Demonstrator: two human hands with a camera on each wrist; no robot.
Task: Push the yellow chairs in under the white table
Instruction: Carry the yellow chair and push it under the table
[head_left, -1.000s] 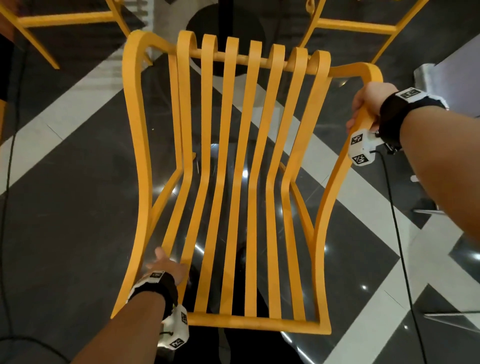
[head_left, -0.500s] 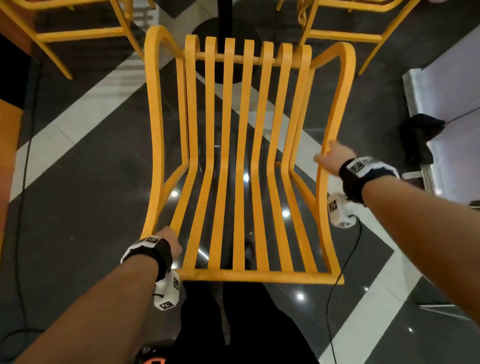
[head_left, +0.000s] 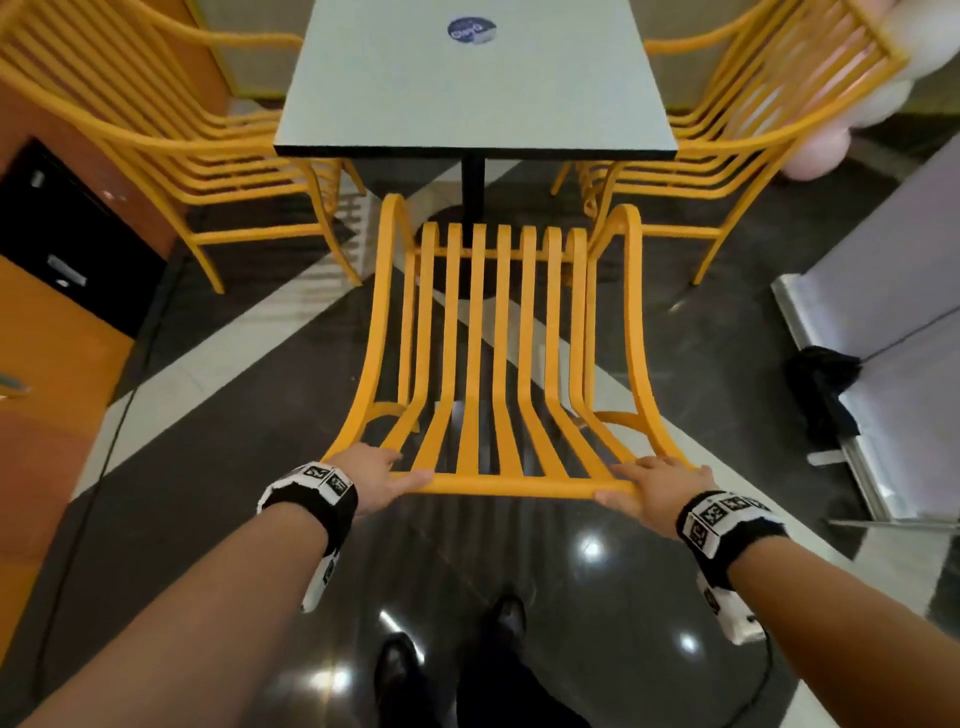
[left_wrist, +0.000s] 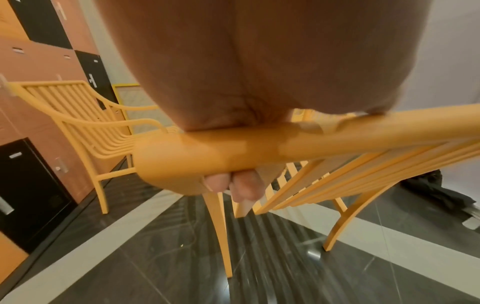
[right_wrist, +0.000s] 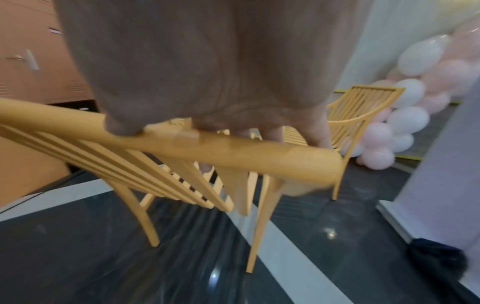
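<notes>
A yellow slatted chair (head_left: 501, 358) stands in front of me, its seat front just short of the near edge of the white table (head_left: 475, 88). My left hand (head_left: 376, 475) grips the left end of the chair's top rail (left_wrist: 259, 148), fingertips (left_wrist: 239, 185) curled under it. My right hand (head_left: 649, 486) grips the rail's right end (right_wrist: 233, 152), fingers wrapped over it. Two more yellow chairs flank the table, one on the left (head_left: 171, 124) and one on the right (head_left: 737, 119).
Orange and black lockers (head_left: 57, 249) line the left side. A pale panel on a metal base (head_left: 883, 322) with a dark bag (head_left: 826, 395) stands on the right. Pink and white balloons (right_wrist: 405, 121) lie at the far right. The floor is glossy black with white stripes.
The chair has gone from tilted and close under me to standing upright farther off, facing the table. My right hand slid from the armrest to the top rail; my left hand shifted onto the rail's left end.
</notes>
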